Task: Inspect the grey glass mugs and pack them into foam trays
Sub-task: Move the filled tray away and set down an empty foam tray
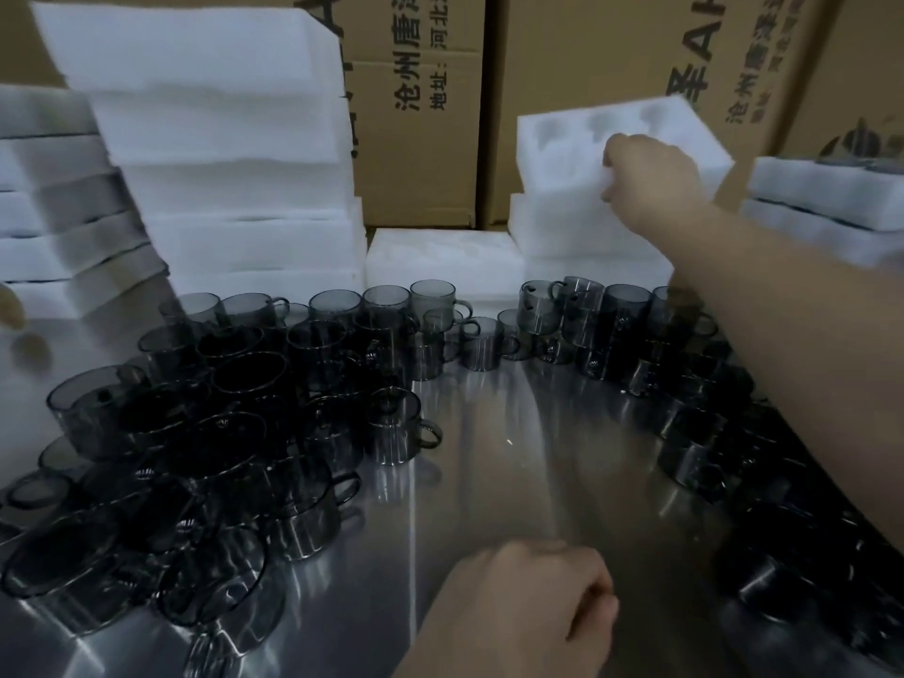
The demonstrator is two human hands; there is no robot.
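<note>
Fingers (pixel 617 149) of our right hand (pixel 653 176) pinch the far foam tray (pixel 553 156) by its edge, seemingly light and squashy.

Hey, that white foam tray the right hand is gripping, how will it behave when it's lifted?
Probably very light: the right hand holds the foam tray tilted by one edge alone. It shows no sag while tilted, so likely fairly stiff. Its matte foam surface should grip well rather than slip.

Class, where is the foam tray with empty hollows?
Head view, upper right: the foam tray tilts atop a foam stack, before cardboard boxes, gripped by the right hand.
</note>
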